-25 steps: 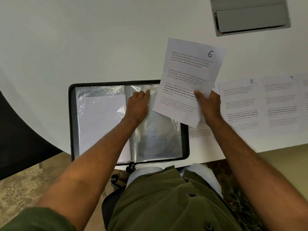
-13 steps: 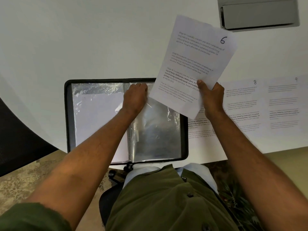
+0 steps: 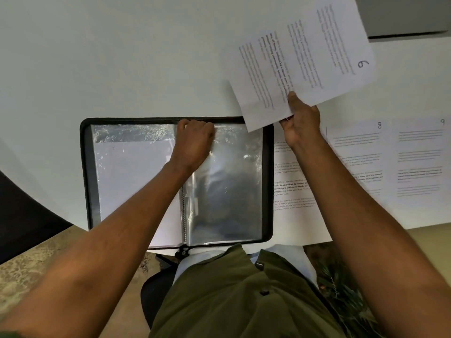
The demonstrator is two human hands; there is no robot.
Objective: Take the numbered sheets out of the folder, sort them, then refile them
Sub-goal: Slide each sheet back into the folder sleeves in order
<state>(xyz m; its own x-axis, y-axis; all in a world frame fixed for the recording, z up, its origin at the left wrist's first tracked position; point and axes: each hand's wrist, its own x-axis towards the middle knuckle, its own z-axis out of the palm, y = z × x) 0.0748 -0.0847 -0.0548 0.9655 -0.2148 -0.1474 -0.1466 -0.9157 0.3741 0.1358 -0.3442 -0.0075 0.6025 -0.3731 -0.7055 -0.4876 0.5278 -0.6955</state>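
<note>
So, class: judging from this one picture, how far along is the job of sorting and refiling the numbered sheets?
Done: sheets are out and laid in order on the table, sheet 8 beside sheet 9. In hand: the right hand holds sheet 6 above the open folder, while the left hand grips the top of an empty sleeve. Left: filing sheet 6 and those on the table.

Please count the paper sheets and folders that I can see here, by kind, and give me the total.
Sheets held in the right hand: 1 (sheet 6)
Sheets lying on the table right of the folder: 3 (partly hidden sheet, sheet 8, sheet 9)
Sheets filed in the folder's left sleeve: 1 (filed sheet)
Folders: 1 (folder)
Total: 6
</note>
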